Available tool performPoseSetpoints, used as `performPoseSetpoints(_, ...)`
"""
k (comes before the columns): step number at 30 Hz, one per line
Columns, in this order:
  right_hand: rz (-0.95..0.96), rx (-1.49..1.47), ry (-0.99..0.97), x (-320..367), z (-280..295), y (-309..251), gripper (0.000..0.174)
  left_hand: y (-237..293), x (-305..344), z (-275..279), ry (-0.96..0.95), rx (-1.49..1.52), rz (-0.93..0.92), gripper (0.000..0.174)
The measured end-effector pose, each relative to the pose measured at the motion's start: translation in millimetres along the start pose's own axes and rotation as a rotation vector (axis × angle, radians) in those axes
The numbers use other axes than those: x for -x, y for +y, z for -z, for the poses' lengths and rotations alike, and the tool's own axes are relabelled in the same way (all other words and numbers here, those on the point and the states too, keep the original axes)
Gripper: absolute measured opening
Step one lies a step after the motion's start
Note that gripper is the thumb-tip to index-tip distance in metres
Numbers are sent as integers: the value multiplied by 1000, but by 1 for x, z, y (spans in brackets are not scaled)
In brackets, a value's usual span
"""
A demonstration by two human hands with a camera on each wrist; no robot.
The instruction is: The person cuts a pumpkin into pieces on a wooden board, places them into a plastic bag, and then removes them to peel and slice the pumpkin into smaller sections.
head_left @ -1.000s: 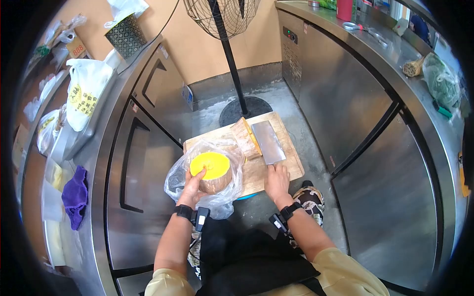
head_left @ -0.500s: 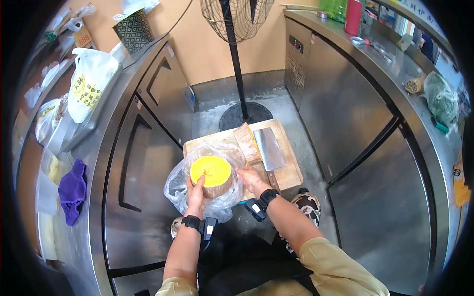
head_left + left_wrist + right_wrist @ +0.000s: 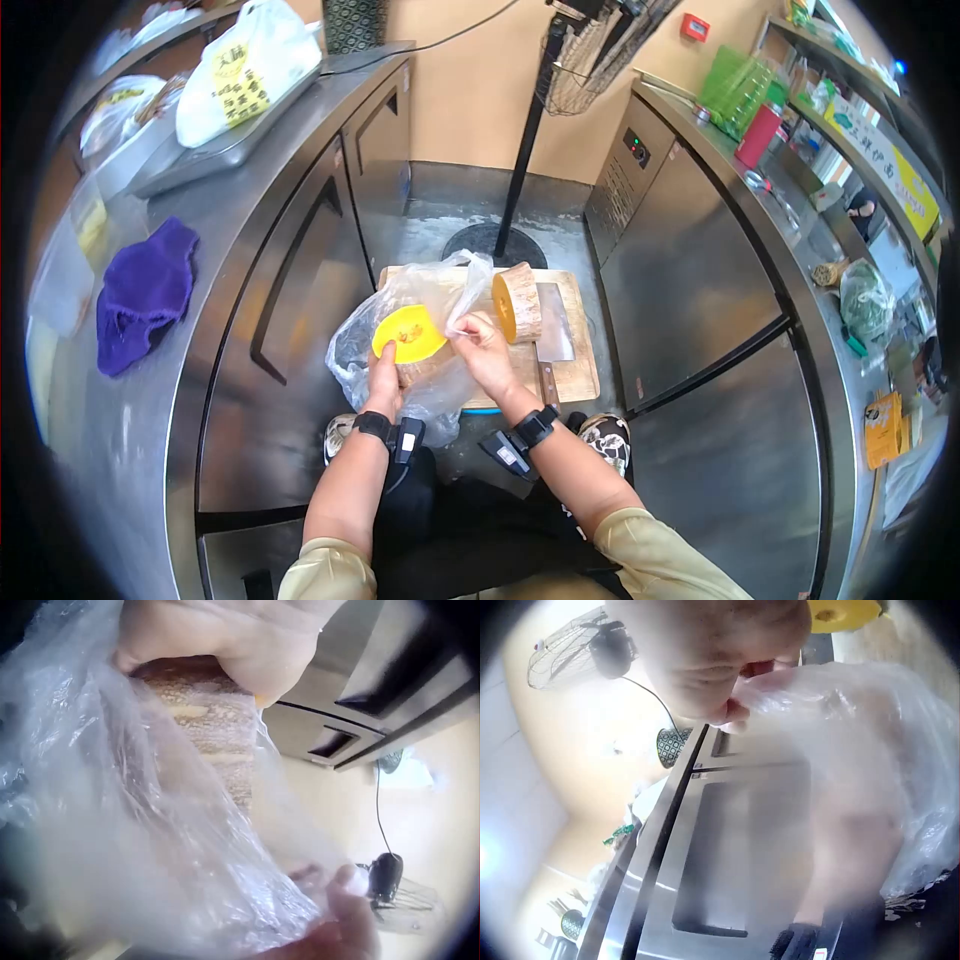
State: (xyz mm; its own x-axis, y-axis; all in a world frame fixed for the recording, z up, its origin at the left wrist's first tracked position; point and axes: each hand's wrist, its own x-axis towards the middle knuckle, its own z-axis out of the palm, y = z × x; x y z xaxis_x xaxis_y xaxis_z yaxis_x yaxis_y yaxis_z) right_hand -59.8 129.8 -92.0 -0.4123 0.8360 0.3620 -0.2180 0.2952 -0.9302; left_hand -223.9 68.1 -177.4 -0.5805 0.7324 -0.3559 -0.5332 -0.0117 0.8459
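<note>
A cut piece of pumpkin (image 3: 410,332) with a bright yellow face sits inside a clear plastic bag (image 3: 352,345) at the left of the wooden cutting board (image 3: 582,375). My left hand (image 3: 384,384) grips this piece, thumb over the cut edge; its mottled tan rind (image 3: 217,735) shows below the palm in the left wrist view. Between thumb and fingers my right hand (image 3: 484,352) pinches the bag's edge, drawing the film (image 3: 922,750) up beside the pumpkin. A second pumpkin piece (image 3: 524,303) lies on the board, cut face leftward, next to a cleaver (image 3: 553,325) with a wooden handle.
Steel cabinets (image 3: 700,300) flank the board on both sides. Behind it stands a fan's black base (image 3: 480,240). A purple cloth (image 3: 150,290) and a white bag (image 3: 250,75) lie on the left counter; a red bottle (image 3: 760,135) stands on the right one.
My right hand let go of the cleaver, moved left to the bag and now lifts its edge. The left hand keeps hold of the pumpkin, now tilted. The second piece has been turned, its cut face now leftward.
</note>
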Motion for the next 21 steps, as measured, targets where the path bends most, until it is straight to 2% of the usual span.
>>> performPoseSetpoints(2,-201,-183,31,2,5,-3,4,-3,3,-3,85,-167,-54,54)
performPoseSetpoints(4,-443,-317,78,4,19,-2,6,10,21,-3,158,-613,-362,55)
performPoseSetpoints(5,-458,-387,91,5,25,-2,7,15,31,-1,191,-844,-517,55)
performPoseSetpoints(6,-469,-461,106,5,28,-5,8,28,47,0,213,-886,-655,59)
performPoseSetpoints(9,-534,-552,162,3,29,-9,6,42,76,9,392,-972,-676,65)
performPoseSetpoints(11,-578,-579,131,-1,29,-6,5,31,69,20,481,-931,-461,71)
performPoseSetpoints(13,-668,-450,68,-8,36,6,8,25,57,29,564,-851,-277,72)
performPoseSetpoints(14,-708,-382,38,-11,40,12,9,26,53,32,540,-640,-121,69)
performPoseSetpoints(16,-740,-490,90,-6,40,2,15,30,46,35,462,-220,187,63)
performPoseSetpoints(19,-680,-540,110,-6,55,-3,22,42,47,38,-22,70,142,48)
performPoseSetpoints(20,-644,-540,110,-4,61,-1,25,43,48,30,50,7,29,35)
performPoseSetpoints(21,-556,-493,125,-2,63,-6,26,56,53,22,22,-23,-70,33)
